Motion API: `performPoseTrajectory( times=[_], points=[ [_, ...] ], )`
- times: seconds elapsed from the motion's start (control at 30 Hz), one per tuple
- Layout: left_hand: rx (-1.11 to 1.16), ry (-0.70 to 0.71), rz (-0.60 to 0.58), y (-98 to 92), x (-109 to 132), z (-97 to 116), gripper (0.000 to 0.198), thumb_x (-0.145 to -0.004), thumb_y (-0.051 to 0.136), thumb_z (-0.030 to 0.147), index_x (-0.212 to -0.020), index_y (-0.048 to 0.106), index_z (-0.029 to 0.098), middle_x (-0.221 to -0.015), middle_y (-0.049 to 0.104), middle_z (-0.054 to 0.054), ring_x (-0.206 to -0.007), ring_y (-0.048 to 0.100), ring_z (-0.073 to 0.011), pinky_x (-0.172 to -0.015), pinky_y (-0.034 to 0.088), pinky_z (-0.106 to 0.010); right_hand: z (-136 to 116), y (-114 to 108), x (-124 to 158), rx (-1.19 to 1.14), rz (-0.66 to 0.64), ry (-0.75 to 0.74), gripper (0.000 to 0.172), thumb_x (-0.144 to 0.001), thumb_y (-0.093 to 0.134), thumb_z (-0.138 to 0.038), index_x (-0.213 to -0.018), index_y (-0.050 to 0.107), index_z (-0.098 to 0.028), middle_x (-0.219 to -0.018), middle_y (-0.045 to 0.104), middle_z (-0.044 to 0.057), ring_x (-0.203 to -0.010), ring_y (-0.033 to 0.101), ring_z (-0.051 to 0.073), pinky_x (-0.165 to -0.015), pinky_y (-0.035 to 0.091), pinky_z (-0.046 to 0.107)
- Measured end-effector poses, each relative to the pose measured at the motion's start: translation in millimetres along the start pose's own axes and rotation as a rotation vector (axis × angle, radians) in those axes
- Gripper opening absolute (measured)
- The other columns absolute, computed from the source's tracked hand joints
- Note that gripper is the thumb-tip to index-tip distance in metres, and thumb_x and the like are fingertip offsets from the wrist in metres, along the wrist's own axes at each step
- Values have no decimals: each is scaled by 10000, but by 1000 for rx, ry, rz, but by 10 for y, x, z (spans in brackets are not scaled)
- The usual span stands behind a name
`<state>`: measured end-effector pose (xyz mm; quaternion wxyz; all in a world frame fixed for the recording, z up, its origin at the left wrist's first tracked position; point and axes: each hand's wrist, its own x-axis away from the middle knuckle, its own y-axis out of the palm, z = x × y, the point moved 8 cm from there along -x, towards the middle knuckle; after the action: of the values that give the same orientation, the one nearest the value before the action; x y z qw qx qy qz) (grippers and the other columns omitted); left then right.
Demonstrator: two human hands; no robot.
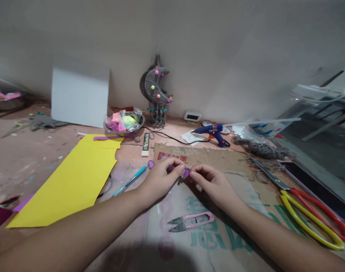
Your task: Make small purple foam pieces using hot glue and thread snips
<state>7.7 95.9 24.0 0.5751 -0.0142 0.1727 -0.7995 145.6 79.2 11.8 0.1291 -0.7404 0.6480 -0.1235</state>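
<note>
In the head view, the left hand (160, 177) and the right hand (210, 182) meet just at the near edge of the torn strip of brown cardboard (218, 156). Between them is the small purple cut-out piece (186, 173). The left thumb and forefinger pinch it from its left side, and the right fingertips, pressed together, hold its right edge. The other fingers of both hands are curled. Both hands are equally near to the piece, and it is too small to tell its long axis. A second purple bit (150, 164) lies just left of the cardboard, beside the blue plastic pen (129, 182). The pink metal thread snips (191, 221) lie nearer to the person than the cardboard, with blades pointing left. The blue hot glue gun (213, 134) stands behind the cardboard, and the long scissors with yellow and red handles (311, 211) lie to its right. The large yellow paper sheet (73, 181) lies to its left. The cardboard has red printed characters and the mat under the hands has big green ones, both unreadable
</note>
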Motion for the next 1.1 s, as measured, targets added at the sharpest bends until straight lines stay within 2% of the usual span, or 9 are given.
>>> performPoseTrajectory(
  times=[0.17, 0.33, 0.6, 0.87, 1.1],
  points=[
    [95, -45, 38, -30, -10, -33, 293, -897, 399, 349, -947, 615, 157, -889, 656, -46, -844, 598, -153, -779, 454, -267, 11, -17, 11, -13, 25, 9, 221, -781, 588, -393, -752, 573, -175, -695, 610, 5, -636, 543, 125, -616, 433, 239],
    [6, 7, -12, 2, -12, 16, 229, -846, 499, 334, -827, 650, 164, -829, 666, -34, -814, 596, -158, -770, 443, -272, -35, -15, 17, 3, 26, -5, 222, -770, 592, -394, -740, 586, -175, -688, 618, 12, -636, 551, 132, -607, 437, 242],
    [-21, -17, -36, 22, -1, 54, 163, -815, 531, 266, -772, 653, 166, -783, 675, -19, -771, 598, -143, -715, 453, -248, -35, -27, 22, 29, 39, 15, 224, -765, 583, -403, -759, 607, -180, -684, 618, 13, -599, 539, 129, -529, 418, 228],
    [-16, 38, -32, 19, -4, 28, 278, -879, 441, 323, -858, 668, 164, -862, 679, -42, -840, 601, -159, -780, 448, -272, -12, -53, 2, -11, 59, 1, 234, -775, 579, -404, -753, 596, -172, -673, 607, 11, -614, 541, 131, -589, 436, 243],
    [-16, -7, -46, 31, 0, 42, 179, -819, 522, 283, -779, 652, 167, -782, 673, -19, -777, 601, -148, -719, 456, -244, -59, -17, 19, 26, 31, -5, 230, -767, 582, -403, -723, 599, -178, -669, 604, 2, -603, 531, 126, -563, 419, 234]
  ],
)
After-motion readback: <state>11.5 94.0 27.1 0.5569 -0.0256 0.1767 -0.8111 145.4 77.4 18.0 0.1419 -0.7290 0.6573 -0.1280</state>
